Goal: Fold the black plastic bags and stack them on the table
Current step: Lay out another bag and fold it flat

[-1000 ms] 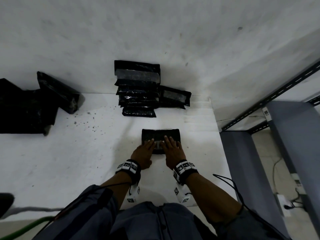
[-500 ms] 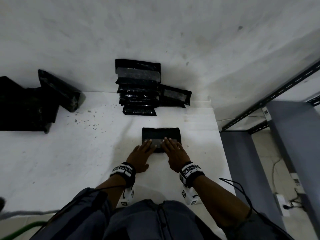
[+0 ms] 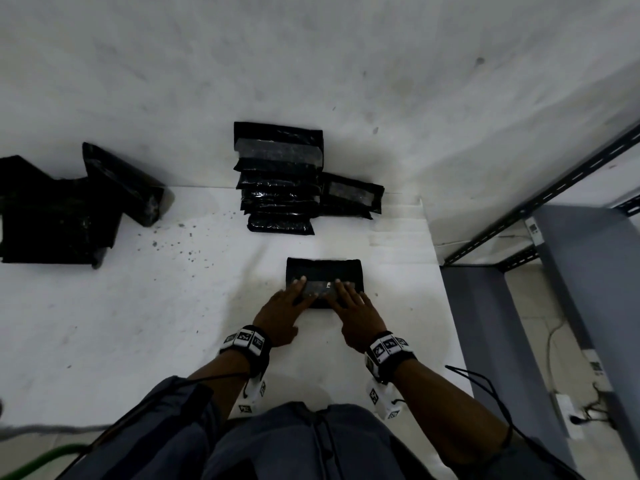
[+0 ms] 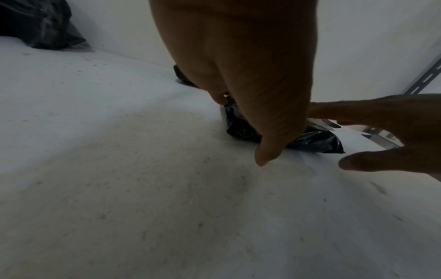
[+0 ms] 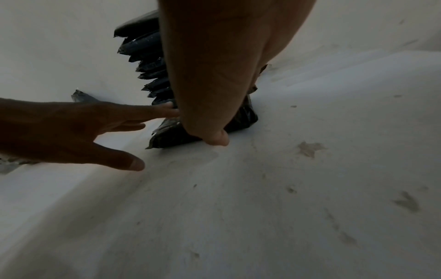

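Head view: left hand (image 3: 282,315) and right hand (image 3: 356,315), fingers straight, flat on folded bag (image 3: 323,270)

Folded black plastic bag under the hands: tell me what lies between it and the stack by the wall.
Nothing visible: only bare white table separates the folded black plastic bag from the stack of folded black bags.

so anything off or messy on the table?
Yes. Dark specks lie scattered on the table left of the stack, and one bag lies beside the stack, not on it.
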